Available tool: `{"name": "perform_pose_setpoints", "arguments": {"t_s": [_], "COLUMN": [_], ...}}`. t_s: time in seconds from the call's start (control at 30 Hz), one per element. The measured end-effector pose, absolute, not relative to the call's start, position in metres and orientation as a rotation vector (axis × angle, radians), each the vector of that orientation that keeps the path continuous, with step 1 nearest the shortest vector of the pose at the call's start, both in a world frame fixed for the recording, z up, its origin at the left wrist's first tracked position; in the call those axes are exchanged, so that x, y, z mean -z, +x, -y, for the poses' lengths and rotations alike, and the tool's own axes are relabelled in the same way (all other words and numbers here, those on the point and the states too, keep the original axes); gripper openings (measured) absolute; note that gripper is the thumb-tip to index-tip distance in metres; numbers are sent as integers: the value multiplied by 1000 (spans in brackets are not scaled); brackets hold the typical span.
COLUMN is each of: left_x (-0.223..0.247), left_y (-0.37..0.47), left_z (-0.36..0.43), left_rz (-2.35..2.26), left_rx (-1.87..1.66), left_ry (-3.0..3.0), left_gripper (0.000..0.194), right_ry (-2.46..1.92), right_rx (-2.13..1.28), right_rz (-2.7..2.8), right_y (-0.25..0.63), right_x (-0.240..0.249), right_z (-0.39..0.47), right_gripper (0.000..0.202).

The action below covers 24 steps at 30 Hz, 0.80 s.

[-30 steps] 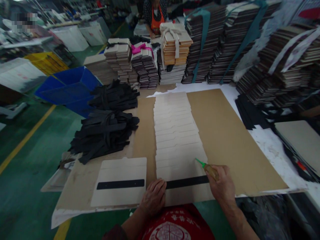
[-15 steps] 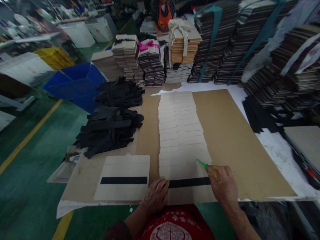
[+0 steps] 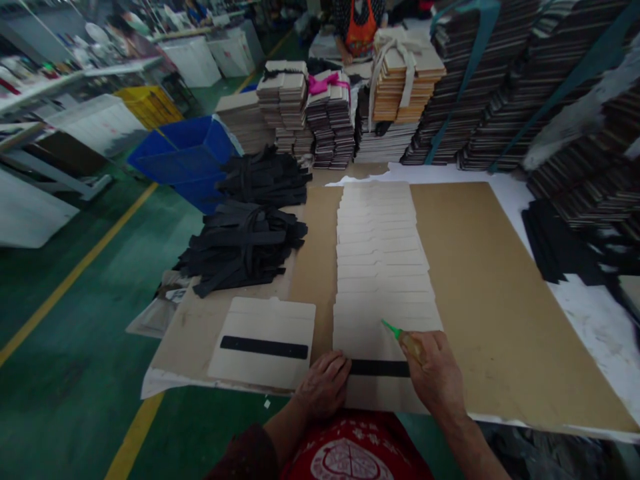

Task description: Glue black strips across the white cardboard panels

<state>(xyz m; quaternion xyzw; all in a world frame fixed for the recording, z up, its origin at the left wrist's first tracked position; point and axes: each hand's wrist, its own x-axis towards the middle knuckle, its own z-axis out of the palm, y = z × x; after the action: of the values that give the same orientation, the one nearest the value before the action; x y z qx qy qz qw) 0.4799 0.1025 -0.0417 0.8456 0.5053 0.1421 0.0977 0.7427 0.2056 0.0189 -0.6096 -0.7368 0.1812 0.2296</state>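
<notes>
Head view: our left hand (image 3: 324, 385) presses flat on the black strip (image 3: 380, 368); our right hand (image 3: 436, 379) is closed around a green-tipped bottle (image 3: 406, 340). If the left palm slides, we judge the strip could skew on the card (image 3: 385, 347).

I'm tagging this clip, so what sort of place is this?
Probably a factory floor for assembling card pieces: tied stacks of cut boards along the table, bundles of black strips, and a row of overlapped cards where the right hand holds a green-tipped applicator.

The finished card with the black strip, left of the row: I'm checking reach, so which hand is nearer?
Left. The left hand lies just right of the finished card; the right hand is farther right.
</notes>
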Motion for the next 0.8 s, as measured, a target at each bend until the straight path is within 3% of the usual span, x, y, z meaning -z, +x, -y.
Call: {"name": "perform_pose_setpoints", "arguments": {"t_s": [0.8], "left_x": [44], "left_y": [483], "left_z": [-97], "left_rz": [-1514], "left_rx": [-358], "left_ry": [2389], "left_gripper": [51], "right_ry": [-1536], "right_rx": [-643], "right_rz": [2098], "right_y": [698], "right_x": [-17], "right_z": [-202], "right_gripper": [10]}}
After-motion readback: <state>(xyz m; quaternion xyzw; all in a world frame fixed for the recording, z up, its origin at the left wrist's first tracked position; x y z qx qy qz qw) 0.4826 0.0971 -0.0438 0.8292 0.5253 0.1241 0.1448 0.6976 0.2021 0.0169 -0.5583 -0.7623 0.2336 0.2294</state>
